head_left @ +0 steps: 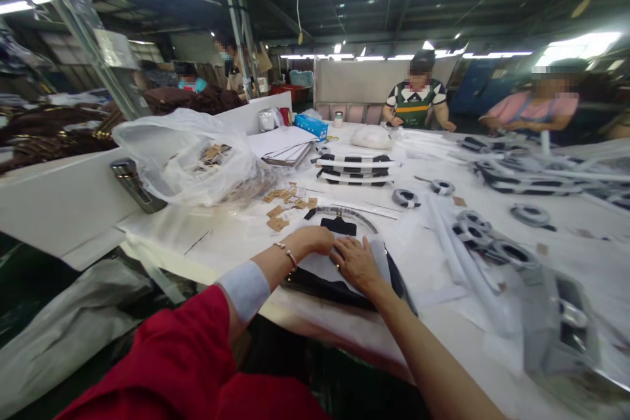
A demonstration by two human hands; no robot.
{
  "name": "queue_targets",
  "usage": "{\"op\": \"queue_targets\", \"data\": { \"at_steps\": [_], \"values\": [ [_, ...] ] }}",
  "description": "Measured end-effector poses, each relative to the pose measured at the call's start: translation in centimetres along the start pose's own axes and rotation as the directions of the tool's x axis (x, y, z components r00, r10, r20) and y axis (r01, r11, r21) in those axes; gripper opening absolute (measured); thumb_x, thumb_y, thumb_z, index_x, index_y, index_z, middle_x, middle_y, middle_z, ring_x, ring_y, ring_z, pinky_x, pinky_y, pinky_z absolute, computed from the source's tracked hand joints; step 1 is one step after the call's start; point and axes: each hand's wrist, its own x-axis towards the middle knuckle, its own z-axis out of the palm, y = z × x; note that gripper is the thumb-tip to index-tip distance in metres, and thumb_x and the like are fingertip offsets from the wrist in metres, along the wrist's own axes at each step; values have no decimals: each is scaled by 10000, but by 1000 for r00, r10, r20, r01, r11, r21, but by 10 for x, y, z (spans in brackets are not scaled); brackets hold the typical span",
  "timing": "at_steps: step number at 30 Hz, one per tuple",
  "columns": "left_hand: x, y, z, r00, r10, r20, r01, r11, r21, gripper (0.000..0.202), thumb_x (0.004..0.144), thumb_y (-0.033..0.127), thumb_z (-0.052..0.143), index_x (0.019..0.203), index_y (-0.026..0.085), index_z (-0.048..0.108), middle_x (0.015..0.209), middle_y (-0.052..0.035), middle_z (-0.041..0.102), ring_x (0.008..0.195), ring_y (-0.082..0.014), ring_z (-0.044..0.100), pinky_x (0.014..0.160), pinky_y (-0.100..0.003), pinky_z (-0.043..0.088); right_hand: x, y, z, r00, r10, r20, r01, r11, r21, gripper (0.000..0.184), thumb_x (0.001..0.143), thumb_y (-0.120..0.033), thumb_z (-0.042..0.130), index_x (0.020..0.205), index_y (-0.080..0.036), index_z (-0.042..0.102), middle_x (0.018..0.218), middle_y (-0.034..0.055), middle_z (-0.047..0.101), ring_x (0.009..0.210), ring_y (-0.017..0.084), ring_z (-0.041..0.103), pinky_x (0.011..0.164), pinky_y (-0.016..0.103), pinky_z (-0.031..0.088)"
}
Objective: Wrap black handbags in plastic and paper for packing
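Observation:
A dark, glossy bag [399, 282] lies flat at the near edge of the table. Spread over its middle is a white sheet [315, 267] of thin paper or cloth. My right hand [357, 264] rests on this sheet, fingers stretched out. Beside it, my left hand [317, 240] is curled closed at the sheet's upper part; whatever its fingertips hold is hidden. Just beyond the hands is a black tag-like flap [339, 226]. A curved handle [361, 215] in a pale wrapping arches behind the flap.
Small brown tags [285, 200] lie scattered beyond my left hand, near a clear plastic bag [197, 161] and a flask [138, 185]. Wrapped handles [354, 169] lie farther back. Rolled strips [492, 239] and a grey tape dispenser [558, 315] are rightward. Co-workers [418, 95] stand across the table.

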Motion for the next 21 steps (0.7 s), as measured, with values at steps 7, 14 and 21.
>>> {"op": "queue_targets", "data": {
  "at_steps": [7, 14, 21],
  "values": [
    [-18, 13, 21, 929, -107, -355, 140, 988, 70, 239, 985, 184, 433, 1035, 119, 657, 1077, -165, 666, 1062, -279, 608, 982, -478, 432, 0, -2, -1, 999, 37, -33, -36, 999, 10, 407, 991, -417, 465, 1336, -232, 577, 1390, 85, 595, 1324, 295, 474, 1154, 591, 198],
    [-25, 11, 51, 801, -185, -569, 232, 973, 10, 287, 987, 384, 500, 1143, 169, 610, 1181, -136, 632, 1192, -302, 518, 1112, -538, 258, 1, 1, 8, 982, 130, -134, -138, 989, -49, 452, 994, -440, 467, 1289, -129, 610, 1357, 138, 612, 1317, 318, 479, 1169, 539, 187],
    [-22, 8, 56, 756, -188, -627, 216, 976, -33, 299, 996, 417, 477, 996, 172, 649, 936, -103, 667, 919, -262, 599, 1020, -489, 331, 4, 4, 9, 983, 143, -115, -152, 985, -79, 452, 1007, -463, 439, 1276, -147, 618, 1268, 136, 662, 1185, 276, 574, 1102, 452, 288]
  ]
}}
